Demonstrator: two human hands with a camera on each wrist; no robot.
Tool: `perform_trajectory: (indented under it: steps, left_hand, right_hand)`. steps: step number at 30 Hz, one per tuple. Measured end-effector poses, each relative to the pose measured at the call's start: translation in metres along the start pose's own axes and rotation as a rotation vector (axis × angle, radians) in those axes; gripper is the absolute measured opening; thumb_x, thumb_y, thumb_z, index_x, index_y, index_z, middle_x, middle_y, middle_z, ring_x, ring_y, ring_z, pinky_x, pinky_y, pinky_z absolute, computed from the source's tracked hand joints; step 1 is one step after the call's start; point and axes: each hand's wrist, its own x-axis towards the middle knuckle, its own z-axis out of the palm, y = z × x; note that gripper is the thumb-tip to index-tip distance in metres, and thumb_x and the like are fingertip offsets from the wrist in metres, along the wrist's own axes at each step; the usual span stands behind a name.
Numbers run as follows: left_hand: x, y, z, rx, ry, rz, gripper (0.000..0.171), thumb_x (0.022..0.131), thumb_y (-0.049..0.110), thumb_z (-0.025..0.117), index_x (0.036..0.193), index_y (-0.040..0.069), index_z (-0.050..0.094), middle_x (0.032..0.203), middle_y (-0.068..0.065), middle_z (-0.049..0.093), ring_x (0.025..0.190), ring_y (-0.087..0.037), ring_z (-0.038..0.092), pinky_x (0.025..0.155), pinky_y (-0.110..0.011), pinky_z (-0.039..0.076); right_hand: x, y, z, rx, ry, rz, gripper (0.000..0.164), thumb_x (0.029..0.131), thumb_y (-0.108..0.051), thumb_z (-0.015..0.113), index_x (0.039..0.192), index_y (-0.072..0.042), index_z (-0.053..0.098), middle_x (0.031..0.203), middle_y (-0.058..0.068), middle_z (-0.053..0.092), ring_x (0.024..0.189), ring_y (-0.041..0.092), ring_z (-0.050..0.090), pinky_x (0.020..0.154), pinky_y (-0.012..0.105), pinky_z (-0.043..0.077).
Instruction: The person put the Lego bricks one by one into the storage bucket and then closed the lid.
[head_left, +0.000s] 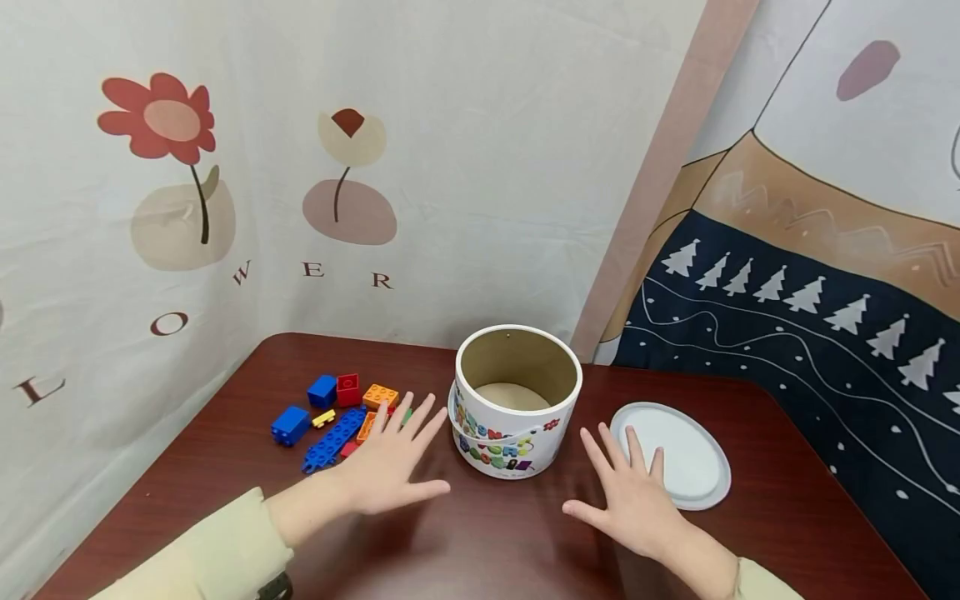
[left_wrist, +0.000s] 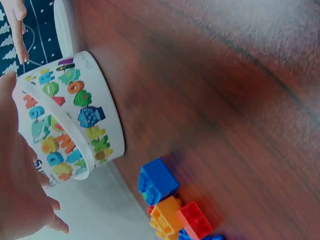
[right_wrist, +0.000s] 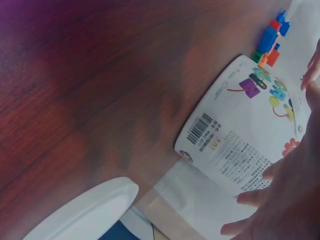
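Note:
In the head view, a white round bucket (head_left: 491,433) with colourful printed letters stands upright without its lid, its inside bare. My left hand (head_left: 390,467) hovers to the left of it with fingers spread, holding nothing and partly hiding a group of toy building bricks (head_left: 333,437). To the right, my right hand (head_left: 633,500) is held out with spread fingers, overlapping the white lid (head_left: 697,467) that lies on the table. The left wrist view shows the bucket's strap handle (left_wrist: 65,125) along its side. A barcode and small print mark the bucket (right_wrist: 225,135) in the right wrist view.
The bricks include blue blocks (head_left: 290,425), a red block (head_left: 348,389), an orange block (head_left: 381,396) and a small yellow piece (head_left: 324,418). All stand on a dark reddish-brown table (head_left: 480,542). Printed curtains (head_left: 480,167) hang behind its back edge.

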Motion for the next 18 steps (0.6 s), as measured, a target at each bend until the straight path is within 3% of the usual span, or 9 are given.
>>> perform_trajectory:
  steps: [5, 9, 18]
  left_hand:
    - [0.002, -0.011, -0.008, 0.039, 0.083, -0.009, 0.091, 0.081, 0.066, 0.051, 0.149, 0.011, 0.023, 0.156, -0.015, 0.018, 0.142, -0.044, 0.008, 0.107, -0.069, 0.005]
    - [0.002, -0.023, -0.016, 0.053, 0.144, -0.052, 0.092, 0.081, 0.063, 0.055, 0.148, 0.009, 0.024, 0.154, -0.017, 0.021, 0.141, -0.045, 0.011, 0.108, -0.069, 0.004]
    - [-0.002, -0.061, -0.028, 0.024, 0.230, -0.149, 0.099, 0.077, 0.058, 0.064, 0.147, 0.002, 0.022, 0.151, -0.022, 0.025, 0.138, -0.046, 0.015, 0.106, -0.069, 0.008]
  right_hand:
    - [0.007, 0.001, -0.008, 0.030, 0.047, 0.005, 0.087, 0.079, -0.062, 0.059, 0.145, -0.010, 0.034, 0.146, 0.020, 0.037, 0.134, 0.049, 0.027, 0.098, 0.074, 0.019]
    - [0.017, 0.005, -0.020, 0.123, 0.061, 0.025, 0.086, 0.084, -0.057, 0.057, 0.147, -0.006, 0.027, 0.147, 0.023, 0.034, 0.133, 0.045, 0.031, 0.100, 0.069, 0.025]
    - [0.044, 0.008, -0.047, 0.430, -0.043, 0.129, 0.088, 0.090, -0.053, 0.051, 0.151, -0.007, 0.007, 0.154, 0.023, 0.011, 0.140, 0.044, 0.015, 0.103, 0.068, 0.023]
